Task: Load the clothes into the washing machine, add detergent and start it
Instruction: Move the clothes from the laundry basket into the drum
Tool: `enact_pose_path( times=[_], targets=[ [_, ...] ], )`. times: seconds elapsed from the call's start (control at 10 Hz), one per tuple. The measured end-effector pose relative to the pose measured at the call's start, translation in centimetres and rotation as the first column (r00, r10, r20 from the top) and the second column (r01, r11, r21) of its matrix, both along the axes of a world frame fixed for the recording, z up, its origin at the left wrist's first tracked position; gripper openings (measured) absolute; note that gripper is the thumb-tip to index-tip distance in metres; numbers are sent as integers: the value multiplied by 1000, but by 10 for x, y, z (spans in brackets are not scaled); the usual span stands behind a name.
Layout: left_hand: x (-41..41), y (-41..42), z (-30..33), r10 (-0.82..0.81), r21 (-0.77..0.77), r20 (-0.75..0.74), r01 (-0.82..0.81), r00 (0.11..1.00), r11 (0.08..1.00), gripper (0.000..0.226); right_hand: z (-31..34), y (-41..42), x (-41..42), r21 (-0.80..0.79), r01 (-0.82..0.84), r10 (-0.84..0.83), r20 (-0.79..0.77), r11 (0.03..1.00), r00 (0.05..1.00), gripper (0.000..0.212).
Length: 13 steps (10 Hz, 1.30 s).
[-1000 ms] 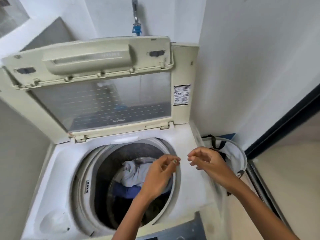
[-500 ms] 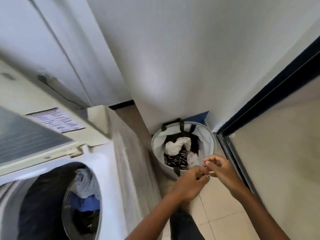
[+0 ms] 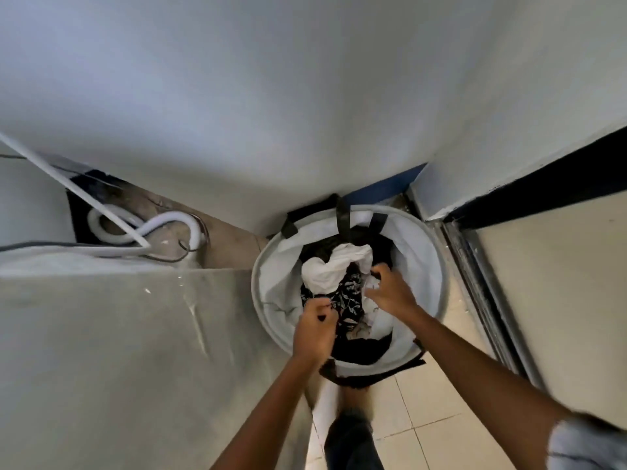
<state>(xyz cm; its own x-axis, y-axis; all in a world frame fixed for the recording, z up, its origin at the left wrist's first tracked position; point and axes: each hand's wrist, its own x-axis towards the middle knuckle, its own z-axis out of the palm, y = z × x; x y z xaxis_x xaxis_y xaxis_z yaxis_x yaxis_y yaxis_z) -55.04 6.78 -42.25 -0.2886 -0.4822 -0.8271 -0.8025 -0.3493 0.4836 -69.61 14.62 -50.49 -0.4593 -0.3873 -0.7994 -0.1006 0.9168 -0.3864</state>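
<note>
Fingers of left hand (image 3: 314,329) pinch dark patterned cloth (image 3: 349,296) at basket (image 3: 437,266) near-left; right hand (image 3: 390,291) loosely curled, grip uncertain; white garment (image 3: 334,269) lies just beyond both, left hand nearer.

Soft white cloth (image 3: 334,266) crumpled atop patterned black fabric (image 3: 349,296) inside the matt fabric hamper (image 3: 424,252); glossy floor tiles (image 3: 427,401) beside it.
</note>
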Motion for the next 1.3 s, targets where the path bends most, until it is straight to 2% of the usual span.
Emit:
enact_pose_path(
  times=[0.1,0.2,0.3,0.4,0.5,0.6,0.7,0.8,0.9,1.0,1.1,1.2,1.3],
  targets=[
    [-4,-19,-52,199,91,18,-199,980,976,21,-71,-32,-5,62,-133,139,-101,989,985,84],
    [-3,-23,-86,328,169,41,-331,944,928,18,-120,-63,1,123,-289,304,-133,949,943,106],
    [3,-14,-101,371,243,116,-389,921,889,25,-163,-71,20,175,-338,356,-85,925,930,103],
    [16,-3,-106,393,260,188,-431,900,864,24,-188,-54,43,7,-260,256,-201,966,945,67],
    [24,1,-98,437,255,218,-484,872,837,21,-169,-34,56,-278,13,-88,-258,960,962,32],
    [21,-5,-74,494,224,218,-536,842,814,21,-114,-17,54,-362,179,-271,-222,915,937,36],
    [18,-12,-47,533,249,196,-567,823,785,42,-48,3,50,-457,232,-345,-181,859,921,41],
    [8,-19,-9,572,334,184,-598,799,728,59,25,17,46,-501,243,-346,-124,831,930,45],
    [-6,-21,33,653,476,187,-649,734,594,70,101,27,48,-538,263,-306,11,801,952,35],
    [-4,-9,73,681,503,143,-646,718,574,54,172,36,56,-560,333,-243,231,759,942,35],
    [-14,4,119,751,337,188,-760,633,556,36,228,41,64,-609,305,-116,329,732,937,23],
    [-2,28,183,801,179,26,-791,599,586,50,270,46,69,-618,319,-102,359,718,928,35],
    [25,20,223,877,321,-302,-827,372,461,39,311,51,76,-602,427,-244,364,674,899,47]
  ],
)
